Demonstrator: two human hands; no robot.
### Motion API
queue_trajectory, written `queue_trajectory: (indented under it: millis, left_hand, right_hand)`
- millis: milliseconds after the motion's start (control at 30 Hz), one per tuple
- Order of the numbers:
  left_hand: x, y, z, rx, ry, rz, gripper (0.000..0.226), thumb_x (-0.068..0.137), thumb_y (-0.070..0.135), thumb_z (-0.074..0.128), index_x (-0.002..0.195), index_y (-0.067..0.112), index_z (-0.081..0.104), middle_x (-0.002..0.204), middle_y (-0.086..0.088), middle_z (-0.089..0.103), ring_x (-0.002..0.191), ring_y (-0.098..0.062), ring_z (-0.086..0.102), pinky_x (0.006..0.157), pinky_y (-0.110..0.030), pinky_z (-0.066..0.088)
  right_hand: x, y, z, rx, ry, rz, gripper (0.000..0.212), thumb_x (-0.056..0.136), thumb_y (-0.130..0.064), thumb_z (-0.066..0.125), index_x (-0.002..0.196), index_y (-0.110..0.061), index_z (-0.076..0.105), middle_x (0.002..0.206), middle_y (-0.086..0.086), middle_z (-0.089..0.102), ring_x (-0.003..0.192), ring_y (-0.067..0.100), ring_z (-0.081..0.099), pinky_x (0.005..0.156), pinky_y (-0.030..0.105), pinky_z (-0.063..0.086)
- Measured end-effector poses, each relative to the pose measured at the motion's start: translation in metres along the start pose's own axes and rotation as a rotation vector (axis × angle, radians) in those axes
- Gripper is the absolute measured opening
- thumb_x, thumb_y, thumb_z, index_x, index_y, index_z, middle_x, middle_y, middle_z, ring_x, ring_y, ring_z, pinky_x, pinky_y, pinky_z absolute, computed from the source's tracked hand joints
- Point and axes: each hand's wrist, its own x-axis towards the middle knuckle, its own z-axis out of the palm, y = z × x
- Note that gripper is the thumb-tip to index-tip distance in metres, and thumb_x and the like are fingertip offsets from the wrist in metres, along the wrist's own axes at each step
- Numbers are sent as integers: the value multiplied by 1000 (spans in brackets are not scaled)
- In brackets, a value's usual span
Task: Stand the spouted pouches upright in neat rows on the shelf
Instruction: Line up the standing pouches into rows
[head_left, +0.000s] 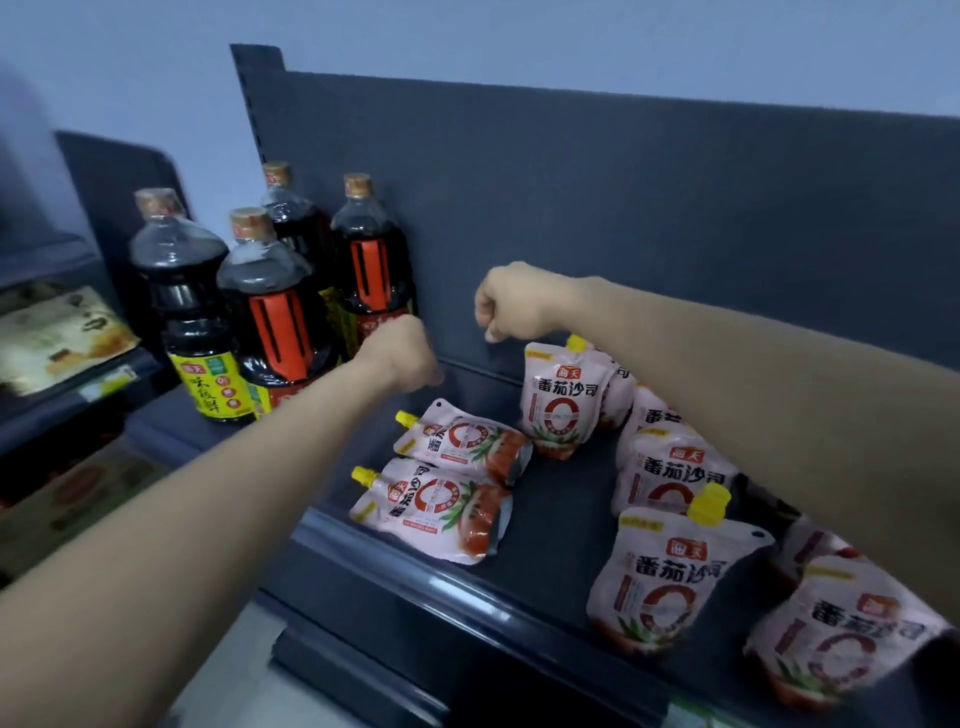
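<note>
Several pink-and-white spouted pouches with yellow caps are on the dark shelf (550, 525). Two pouches lie flat at the left: one (462, 441) behind, one (431, 512) nearer the front edge. An upright pouch (561, 400) stands near the back panel, and others stand in a line toward the front right, among them one (660, 577) at the front. My left hand (402, 353) hovers above the flat pouches with its fingers curled and nothing in it. My right hand (511, 301) is a loose fist above and left of the back upright pouch, holding nothing.
Several tall dark sauce bottles (270, 312) with gold caps stand at the shelf's left end, close to my left hand. A dark back panel (623, 208) rises behind the shelf. A neighbouring shelf unit (62, 332) at the far left holds packaged goods.
</note>
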Motion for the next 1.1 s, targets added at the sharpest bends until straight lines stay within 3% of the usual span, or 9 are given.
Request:
queue_trajectory:
  millis: [100, 167, 333, 433, 567, 700, 833, 1000, 1100]
  left_hand:
    - [-19, -27, 6, 96, -181, -153, 28, 74, 26, 74, 64, 5, 59, 68, -8, 61, 64, -25, 60, 54, -24, 43]
    - [-28, -42, 13, 73, -288, -268, 30, 76, 29, 74, 71, 1, 63, 65, -10, 60, 56, -24, 56, 51, -25, 46]
    - [-38, -70, 37, -76, -397, -396, 50, 76, 32, 75, 106, -6, 61, 102, -20, 68, 85, -28, 65, 81, -33, 56]
    - [-37, -78, 51, -206, -420, -438, 50, 77, 27, 74, 111, -6, 57, 102, -20, 66, 89, -31, 67, 77, -35, 58]
    - [-31, -88, 62, -368, -364, -505, 43, 75, 19, 77, 105, -4, 57, 92, -15, 61, 80, -28, 64, 71, -32, 58]
    - [-23, -96, 66, -466, -366, -569, 29, 75, 17, 77, 86, 2, 54, 70, -7, 55, 60, -17, 56, 32, -17, 46]
    - [-20, -101, 69, -486, -366, -612, 30, 77, 12, 75, 63, 3, 50, 59, -6, 49, 48, -15, 44, 25, -13, 32]
    - [-17, -105, 68, -484, -386, -620, 30, 76, 20, 76, 66, 6, 51, 63, -6, 49, 56, -17, 43, 50, -23, 39]
    - [-16, -105, 68, -609, -374, -639, 25, 76, 15, 75, 88, 5, 56, 85, -8, 55, 80, -19, 49, 56, -22, 42]
  right_hand:
    - [15, -30, 25, -132, -166, -119, 30, 85, -16, 70, 115, -8, 69, 118, 8, 68, 109, 26, 62, 89, 28, 48]
    - [25, -43, 42, -253, -269, -175, 37, 89, -19, 66, 123, -7, 64, 125, 8, 64, 115, 26, 59, 90, 30, 47]
    - [50, -59, 76, -487, -500, -198, 60, 89, -33, 65, 140, -7, 47, 143, 8, 48, 128, 27, 49, 105, 36, 44]
    - [64, -59, 93, -559, -573, -186, 69, 83, -38, 70, 142, -13, 45, 144, 6, 47, 128, 27, 49, 106, 42, 43]
    - [76, -54, 112, -590, -633, -172, 67, 78, -43, 73, 135, -14, 53, 135, 4, 55, 122, 25, 55, 105, 41, 45]
    - [91, -51, 121, -503, -668, -111, 66, 72, -44, 79, 127, -12, 59, 126, 5, 63, 113, 26, 62, 100, 40, 49]
    - [103, -52, 129, -473, -692, -82, 63, 66, -47, 82, 113, -9, 66, 112, 7, 71, 102, 26, 68, 95, 41, 53]
    - [113, -53, 131, -474, -659, -97, 36, 71, -45, 80, 70, -13, 63, 96, 7, 70, 100, 29, 69, 95, 44, 54]
    - [115, -53, 128, -429, -657, -115, 36, 74, -43, 78, 79, -9, 68, 102, 9, 70, 102, 30, 67, 94, 43, 54]
